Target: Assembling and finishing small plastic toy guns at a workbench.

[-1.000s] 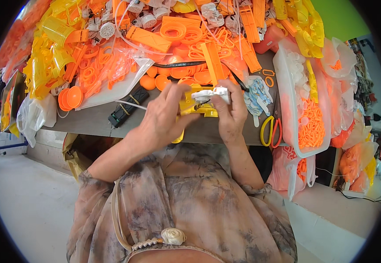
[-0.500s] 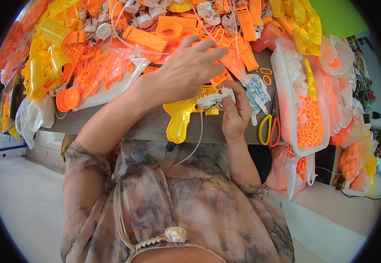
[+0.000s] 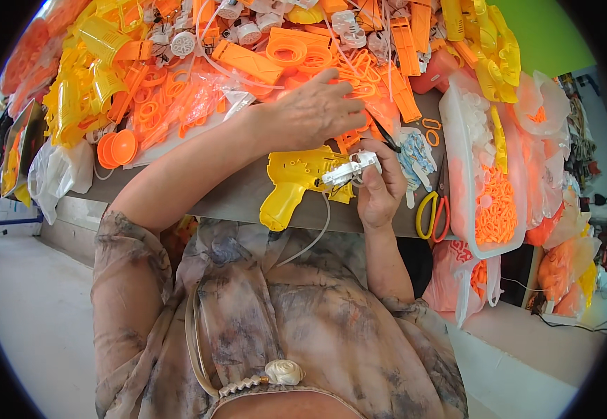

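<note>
My left hand (image 3: 317, 110) reaches over the near edge of the heap of orange parts, its fingers spread and bent. Nothing shows in it, though its palm side is hidden. In my right hand (image 3: 382, 188), thumb and fingers pinch a white plastic mechanism (image 3: 349, 171). A thin clear tube (image 3: 322, 223) hangs from it toward my lap. Left of that hand, a yellow toy-gun half shell (image 3: 286, 185) lies at the table's front edge with its inside facing up; the mechanism overlaps its right end. Beside my right fingers is a slim dark-tipped tool (image 3: 385, 133), partly hidden.
Scissors (image 3: 433, 213) with one yellow and one red handle lie to the right, near a blue-and-white wrapper (image 3: 415, 157). A translucent bin (image 3: 461, 209) holds small orange rings. Yellow shells (image 3: 83, 98) and orange cups (image 3: 117, 149) sit at left.
My left hand has come down slightly toward me, with its fingers lower. More of the yellow shell shows from under my left forearm. The right hand keeps its hold on the white mechanism.
</note>
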A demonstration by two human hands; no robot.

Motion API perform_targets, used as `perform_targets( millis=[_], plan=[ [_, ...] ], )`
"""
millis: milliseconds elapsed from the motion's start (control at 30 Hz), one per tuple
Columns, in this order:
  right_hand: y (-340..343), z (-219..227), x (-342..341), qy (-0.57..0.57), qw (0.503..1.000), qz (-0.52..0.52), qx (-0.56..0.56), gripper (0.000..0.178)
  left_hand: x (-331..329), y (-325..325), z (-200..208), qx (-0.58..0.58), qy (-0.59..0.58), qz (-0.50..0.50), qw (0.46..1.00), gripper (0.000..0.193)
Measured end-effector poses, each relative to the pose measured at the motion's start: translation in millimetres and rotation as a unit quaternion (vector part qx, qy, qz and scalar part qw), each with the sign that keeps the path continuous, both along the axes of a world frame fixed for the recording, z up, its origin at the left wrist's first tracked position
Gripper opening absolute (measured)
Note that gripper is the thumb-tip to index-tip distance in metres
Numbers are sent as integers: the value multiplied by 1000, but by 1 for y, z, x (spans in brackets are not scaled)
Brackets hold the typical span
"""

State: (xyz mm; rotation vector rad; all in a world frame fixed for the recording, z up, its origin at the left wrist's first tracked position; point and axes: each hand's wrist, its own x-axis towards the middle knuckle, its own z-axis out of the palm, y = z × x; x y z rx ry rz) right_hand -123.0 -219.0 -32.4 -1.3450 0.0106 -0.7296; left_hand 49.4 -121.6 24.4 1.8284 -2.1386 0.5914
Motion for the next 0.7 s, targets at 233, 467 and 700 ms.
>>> perform_targets(
  millis=[233,467,700],
  plan=[
    [-5,-3,2,-43,999,-18,0,42,-5,27,18,50,3,35,998,20],
    [-4,-9,3,-13,994,-72,87,31,-26,90,17,140,227,162,950,49],
    [9,-4,5,123,977,-175,-21,23,-53,100,3,159,372,180,896,52]
  ],
)
